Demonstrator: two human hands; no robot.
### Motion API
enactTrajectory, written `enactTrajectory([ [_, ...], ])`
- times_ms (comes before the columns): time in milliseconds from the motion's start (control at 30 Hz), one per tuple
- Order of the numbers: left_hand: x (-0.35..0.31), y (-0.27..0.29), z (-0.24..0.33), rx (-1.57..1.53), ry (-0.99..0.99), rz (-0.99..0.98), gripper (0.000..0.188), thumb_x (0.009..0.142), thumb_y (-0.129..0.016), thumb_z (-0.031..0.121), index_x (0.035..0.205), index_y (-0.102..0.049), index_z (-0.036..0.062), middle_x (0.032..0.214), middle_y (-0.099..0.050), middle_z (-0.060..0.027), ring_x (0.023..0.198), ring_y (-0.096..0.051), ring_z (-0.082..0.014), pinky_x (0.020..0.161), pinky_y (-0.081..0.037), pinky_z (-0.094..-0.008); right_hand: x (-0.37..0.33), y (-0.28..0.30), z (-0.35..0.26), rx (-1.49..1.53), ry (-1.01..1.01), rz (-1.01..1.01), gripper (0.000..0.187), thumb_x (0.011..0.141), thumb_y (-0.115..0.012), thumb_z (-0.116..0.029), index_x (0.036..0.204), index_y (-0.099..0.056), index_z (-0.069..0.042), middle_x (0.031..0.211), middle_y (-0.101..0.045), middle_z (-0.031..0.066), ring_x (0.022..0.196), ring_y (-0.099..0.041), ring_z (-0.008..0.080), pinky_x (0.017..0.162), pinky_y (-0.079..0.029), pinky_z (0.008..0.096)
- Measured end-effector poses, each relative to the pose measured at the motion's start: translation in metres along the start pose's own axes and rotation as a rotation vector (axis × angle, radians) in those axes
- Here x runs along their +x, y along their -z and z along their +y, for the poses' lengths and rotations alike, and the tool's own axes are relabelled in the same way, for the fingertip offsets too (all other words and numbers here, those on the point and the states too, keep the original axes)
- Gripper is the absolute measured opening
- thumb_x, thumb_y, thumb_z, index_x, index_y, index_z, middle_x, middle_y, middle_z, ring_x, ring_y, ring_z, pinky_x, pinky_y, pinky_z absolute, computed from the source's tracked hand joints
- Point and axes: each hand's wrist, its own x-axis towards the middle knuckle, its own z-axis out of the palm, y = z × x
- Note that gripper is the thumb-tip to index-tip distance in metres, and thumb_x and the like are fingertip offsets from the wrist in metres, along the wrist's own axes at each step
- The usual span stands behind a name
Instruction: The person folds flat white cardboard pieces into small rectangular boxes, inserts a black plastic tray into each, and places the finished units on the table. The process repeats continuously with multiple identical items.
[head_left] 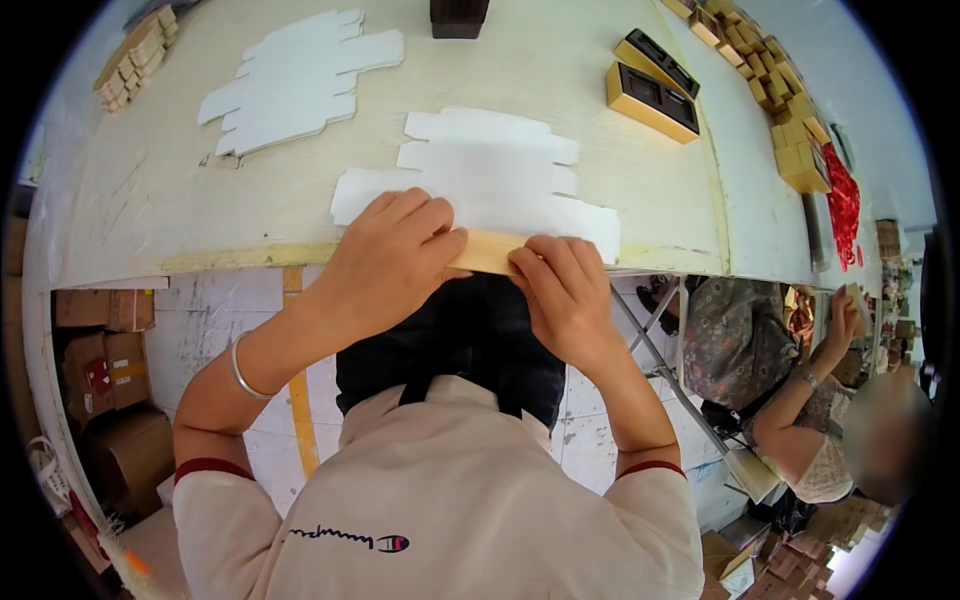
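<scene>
At the near edge of the table, my left hand [395,255] and my right hand [570,295] grip the two ends of a narrow pale-gold cardboard piece [488,252]. The fingers of both hands are closed round it, hiding its ends. Just beyond lies a flat white die-cut box blank [485,165] with tabs along its sides. It reaches the near edge under or behind my hands; whether the gold piece is joined to it I cannot tell.
More white box blanks [295,85] lie stacked at the far left, near stacked pale strips [138,60]. Black trays [458,18] stand at the back. Two gold boxes with black inserts [652,102] sit right. Many gold boxes [800,160] and red packets [840,205] line the right, where a co-worker [800,430] sits.
</scene>
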Motion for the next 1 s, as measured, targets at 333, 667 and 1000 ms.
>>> enactTrajectory([
  [333, 0.029, 0.008, -0.011, 0.148, 0.071, 0.109, 0.028, 0.078, -0.071, 0.026, 0.095, -0.063, 0.0046, 0.091, -0.056, -0.0098, 0.076, -0.054, -0.0294, 0.065, -0.042, -0.0377, 0.040, 0.012, 0.013, 0.269, -0.329, -0.234, 0.006, 0.082, -0.060, -0.005, 0.084, -0.061, 0.000, 0.073, -0.061, 0.0177, 0.071, -0.060, 0.0369, 0.065, -0.047, 0.0422],
  [667, 0.026, 0.016, -0.015, -0.110, 0.481, -0.092, 0.022, 0.082, -0.064, 0.016, 0.102, -0.064, 0.0062, 0.088, -0.062, -0.0094, 0.075, -0.060, -0.0278, 0.068, -0.047, -0.0349, 0.017, 0.009, -0.025, 1.005, -0.395, -0.171, 0.039, 0.086, -0.064, -0.007, 0.123, -0.057, -0.001, 0.131, -0.052, 0.0179, 0.118, -0.053, 0.0282, 0.096, -0.043, 0.0370],
  [1000, 0.060, 0.011, -0.042, -0.167, 0.157, -0.223, 0.013, 0.082, -0.054, 0.001, 0.093, -0.060, 0.0042, 0.092, -0.060, -0.0096, 0.084, -0.057, -0.0300, 0.074, -0.047, -0.0376, -0.012, 0.015, 0.028, 0.177, 0.031, -0.120, 0.030, 0.072, -0.073, -0.011, 0.099, -0.064, -0.006, 0.108, -0.057, 0.0112, 0.101, -0.054, 0.0299, 0.088, -0.042, 0.0428],
])
